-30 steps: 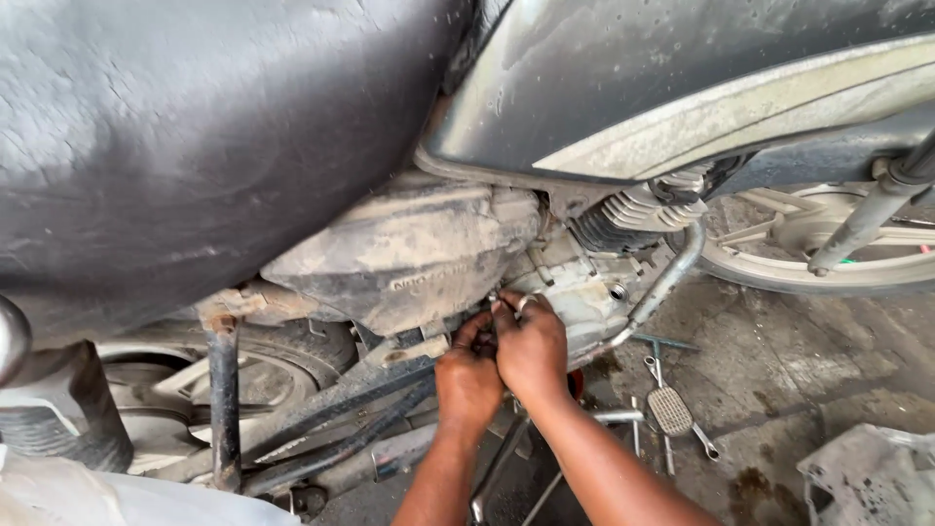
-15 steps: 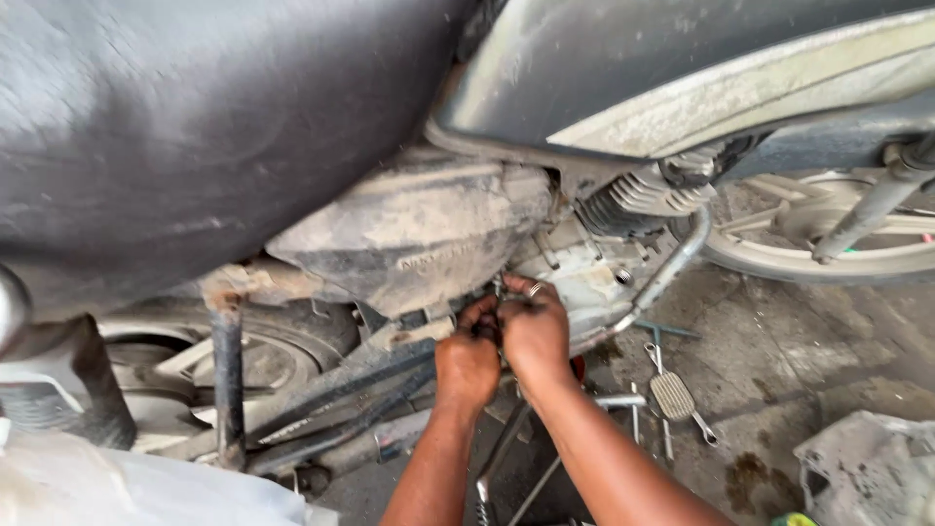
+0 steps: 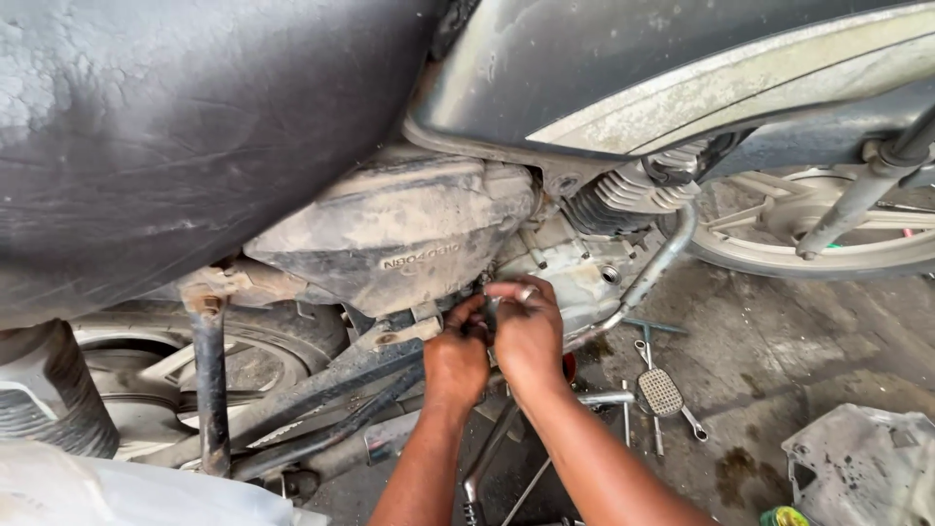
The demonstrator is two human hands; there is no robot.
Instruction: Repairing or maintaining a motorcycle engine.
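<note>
Both hands pinch tight: left hand (image 3: 456, 358) and right hand (image 3: 528, 329) clamp a small greasy fitting (image 3: 490, 310) under the dusty side cover (image 3: 390, 239); looks slippery, stiff.

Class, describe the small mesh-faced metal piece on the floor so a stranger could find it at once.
Start at the dusty motorcycle engine and drop to the stained concrete floor right of the person's right hand. There lies the small mesh-faced metal piece; unlike the slim spanners beside it, it has a broad gridded face.
</note>
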